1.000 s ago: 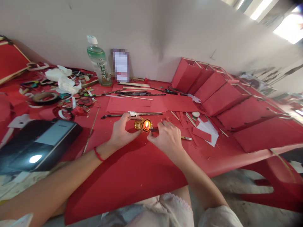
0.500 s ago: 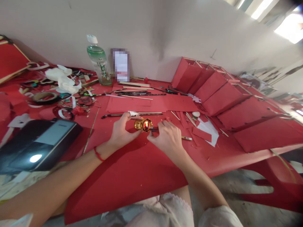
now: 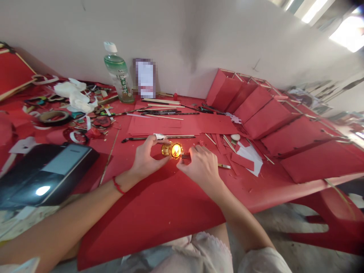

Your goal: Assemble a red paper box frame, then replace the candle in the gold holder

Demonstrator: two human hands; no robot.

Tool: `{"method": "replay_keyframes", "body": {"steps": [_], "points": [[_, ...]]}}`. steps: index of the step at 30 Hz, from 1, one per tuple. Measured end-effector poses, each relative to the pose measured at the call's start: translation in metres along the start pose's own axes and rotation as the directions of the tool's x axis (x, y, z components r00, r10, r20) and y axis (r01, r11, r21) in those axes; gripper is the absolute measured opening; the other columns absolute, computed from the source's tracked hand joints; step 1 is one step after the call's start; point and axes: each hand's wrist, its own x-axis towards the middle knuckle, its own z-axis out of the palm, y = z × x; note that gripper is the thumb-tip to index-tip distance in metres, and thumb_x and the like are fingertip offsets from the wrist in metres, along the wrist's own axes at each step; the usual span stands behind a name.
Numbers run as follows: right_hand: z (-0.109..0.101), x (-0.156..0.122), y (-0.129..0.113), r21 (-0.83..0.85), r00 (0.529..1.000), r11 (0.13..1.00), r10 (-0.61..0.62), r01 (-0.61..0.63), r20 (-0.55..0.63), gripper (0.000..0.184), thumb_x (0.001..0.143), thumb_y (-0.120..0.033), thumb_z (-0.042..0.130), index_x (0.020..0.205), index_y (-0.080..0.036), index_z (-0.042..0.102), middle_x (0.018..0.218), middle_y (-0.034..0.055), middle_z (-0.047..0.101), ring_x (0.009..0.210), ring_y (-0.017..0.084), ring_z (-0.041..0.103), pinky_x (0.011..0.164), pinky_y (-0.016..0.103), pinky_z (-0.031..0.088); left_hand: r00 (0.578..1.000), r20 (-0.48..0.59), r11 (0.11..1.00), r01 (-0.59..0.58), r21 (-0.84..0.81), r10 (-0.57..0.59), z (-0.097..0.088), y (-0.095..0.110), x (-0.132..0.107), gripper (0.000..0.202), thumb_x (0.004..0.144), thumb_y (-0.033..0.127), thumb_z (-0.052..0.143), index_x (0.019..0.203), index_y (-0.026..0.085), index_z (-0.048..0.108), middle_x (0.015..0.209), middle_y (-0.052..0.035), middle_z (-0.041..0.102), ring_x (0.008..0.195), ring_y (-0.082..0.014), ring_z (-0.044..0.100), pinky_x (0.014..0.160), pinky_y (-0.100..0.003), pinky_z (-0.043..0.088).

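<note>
My left hand (image 3: 148,157) pinches a small gold cup-shaped lamp (image 3: 165,150) between thumb and fingers, above the red table. The lamp lies tilted on its side, its scalloped mouth turned towards me and glowing bright yellow. White wrapping covers one of my left fingertips. My right hand (image 3: 202,162) is closed around a slim tool, whose dark tip (image 3: 185,156) reaches the lamp's rim. A metal-ended piece (image 3: 224,166) sticks out to the right of that hand; whether it belongs to the same tool I cannot tell.
Thin sticks (image 3: 162,112) and red card sheets (image 3: 182,123) lie behind my hands. A green-labelled bottle (image 3: 122,81) and a phone (image 3: 146,79) stand by the wall. At left are a black device (image 3: 65,170) and tape roll (image 3: 54,118); red boxes (image 3: 273,123) line the right.
The glow in the gold lamp has turned from dim orange to bright yellow. Both hands stay in nearly the same place.
</note>
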Motion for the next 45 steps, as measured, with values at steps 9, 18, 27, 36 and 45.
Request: {"method": "replay_keyframes", "body": {"steps": [9,18,27,36,45], "points": [[-0.0014,-0.0009,0.0001,-0.011,1.000,1.000,0.001,-0.001,0.007,0.023,0.080,-0.036,0.060,0.082,-0.016,0.071,0.081,0.0073,0.071,0.076,0.020,0.066,0.059,0.029,0.038,1.000,0.008,1.000,0.022,-0.013,-0.022,-0.0004,0.0009,0.0001,0.046,0.072,0.033,0.077,0.111,0.023,0.055,0.107,-0.0076,0.078,0.108,-0.0260,0.073,0.099,-0.042,0.056],[-0.0032,-0.0002,-0.0014,-0.004,1.000,1.000,0.006,-0.006,0.028,0.024,0.080,-0.036,0.061,0.084,-0.016,0.072,0.085,0.0076,0.072,0.078,0.021,0.067,0.060,0.029,0.038,1.000,0.016,1.000,0.013,-0.011,-0.012,-0.0005,-0.0006,0.0000,0.047,0.074,0.036,0.078,0.112,0.023,0.054,0.107,-0.0071,0.078,0.109,-0.0261,0.073,0.098,-0.042,0.056],[-0.0027,-0.0003,-0.0007,-0.007,1.000,1.000,0.004,-0.004,0.018,0.023,0.080,-0.037,0.062,0.083,-0.016,0.072,0.082,0.0073,0.072,0.076,0.020,0.066,0.059,0.029,0.038,1.000,0.008,0.999,0.019,-0.028,-0.019,-0.0001,0.0012,0.0006,0.046,0.073,0.036,0.077,0.111,0.023,0.054,0.106,-0.0075,0.078,0.107,-0.0263,0.074,0.096,-0.042,0.057],[-0.0025,-0.0002,-0.0011,-0.004,1.000,1.000,0.002,-0.002,0.012,0.023,0.080,-0.037,0.061,0.082,-0.017,0.071,0.082,0.0069,0.071,0.076,0.020,0.066,0.059,0.029,0.039,1.000,0.008,0.999,0.030,-0.029,-0.030,-0.0004,0.0031,0.0013,0.046,0.073,0.037,0.077,0.110,0.023,0.055,0.105,-0.0069,0.078,0.106,-0.0260,0.074,0.096,-0.041,0.057],[-0.0016,-0.0006,-0.0008,-0.004,1.000,1.000,0.008,-0.008,0.008,0.022,0.080,-0.036,0.061,0.083,-0.017,0.071,0.082,0.0069,0.071,0.076,0.020,0.066,0.059,0.029,0.039,1.000,0.001,1.000,0.019,-0.023,-0.019,0.0000,0.0019,0.0009,0.043,0.072,0.035,0.077,0.108,0.023,0.055,0.105,-0.0064,0.078,0.105,-0.0259,0.074,0.096,-0.041,0.057]]}}
